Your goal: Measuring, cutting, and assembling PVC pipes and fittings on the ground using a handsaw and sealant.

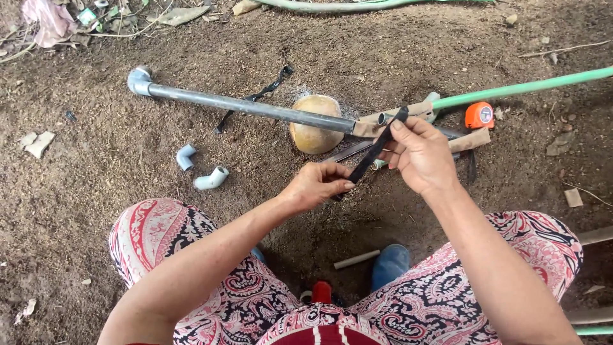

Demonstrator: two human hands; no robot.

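I hold a black rubber strip (373, 151) stretched taut between both hands. My left hand (316, 185) pinches its lower end. My right hand (420, 155) grips its upper part, where the strip meets the end of a long grey pipe (249, 107). The pipe lies across a rounded tan stone (314, 124) and carries an elbow fitting (138, 80) at its far left end. A beige rag wrap (399, 114) covers the joint between the pipe and a green hose (523, 87).
Two loose grey elbow fittings (186, 156) (211, 179) lie on the soil at left. An orange tape measure (479, 115) sits at right. Another black strip (258, 96) lies behind the pipe. A short white pipe piece (356, 259) lies between my feet.
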